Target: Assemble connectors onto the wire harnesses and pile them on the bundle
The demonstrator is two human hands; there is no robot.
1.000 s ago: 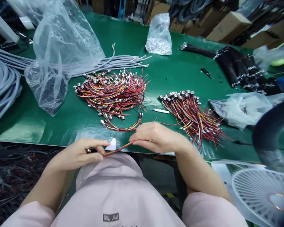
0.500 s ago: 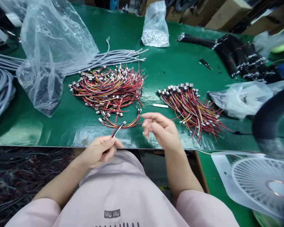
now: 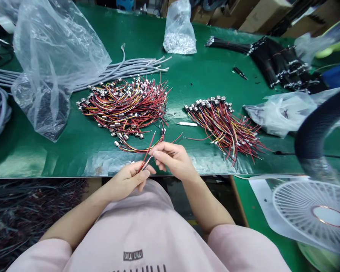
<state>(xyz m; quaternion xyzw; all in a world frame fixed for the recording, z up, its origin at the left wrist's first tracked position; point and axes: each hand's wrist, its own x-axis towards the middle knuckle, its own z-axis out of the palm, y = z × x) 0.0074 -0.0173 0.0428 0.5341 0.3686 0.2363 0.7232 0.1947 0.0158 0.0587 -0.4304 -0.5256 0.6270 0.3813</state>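
My left hand (image 3: 130, 178) is closed around a wire harness (image 3: 150, 146), whose red, black and white wires stick up past the thumb. My right hand (image 3: 177, 160) pinches at the white-tipped end of these wires, thumb against forefinger. A short dark piece shows by its fingers, too small to name. Just beyond the hands lie loose harnesses (image 3: 130, 148) with metal round connectors. Behind them is a big pile of similar harnesses (image 3: 124, 109), red, yellow, black and white. To the right lies a second, fanned-out bunch of harnesses (image 3: 229, 130), with a white pen-like stick (image 3: 187, 124) beside it.
Grey cables (image 3: 116, 71) and a large clear plastic bag (image 3: 56, 49) lie at the left. A bag of small shiny parts (image 3: 180, 41) stands at the back. Black cable bundles (image 3: 274, 62) sit at far right. A white fan (image 3: 311, 211) and its dark curved tube (image 3: 311, 132) are near my right side.
My right hand has moved left, from apart and loosely curled to pinching at the wires. My left hand still holds the harness, now slightly further right. The whole view has shifted a little.
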